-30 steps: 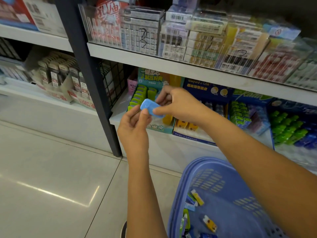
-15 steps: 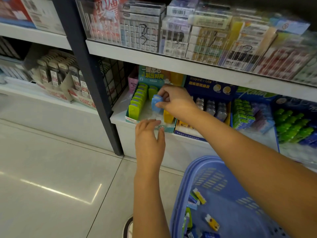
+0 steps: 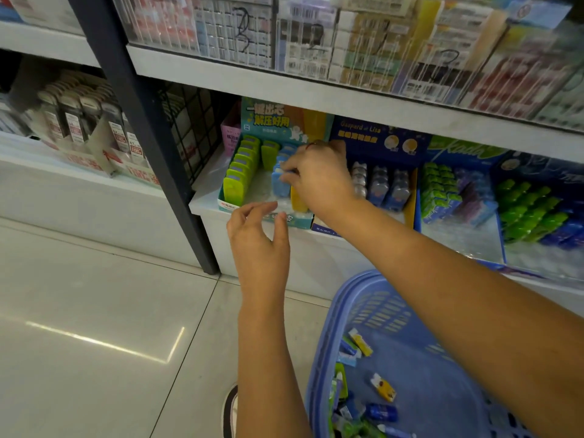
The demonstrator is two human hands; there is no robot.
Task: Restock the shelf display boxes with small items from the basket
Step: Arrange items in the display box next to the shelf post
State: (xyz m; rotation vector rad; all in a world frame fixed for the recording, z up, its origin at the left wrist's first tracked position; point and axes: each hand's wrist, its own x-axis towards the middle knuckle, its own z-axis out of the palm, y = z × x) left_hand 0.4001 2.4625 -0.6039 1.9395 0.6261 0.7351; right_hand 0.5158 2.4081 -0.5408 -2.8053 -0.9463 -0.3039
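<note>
Right hand [image 3: 319,181] pinched the blue item [image 3: 281,186] by its top, apparently to seat it upright in the display box [image 3: 229,203] beneath the fingertips, while the left hand [image 3: 259,245] hovered empty, fingers loosely curled, above the basket [image 3: 319,358].

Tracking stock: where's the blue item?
Head view, centre: the blue item sits in the teal display box between green items and yellow items, held by the right hand.

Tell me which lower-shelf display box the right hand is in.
The teal display box, the one with the lime-green row; the right hand pinches a blue item there. The dark blue box sits to its right.
</note>
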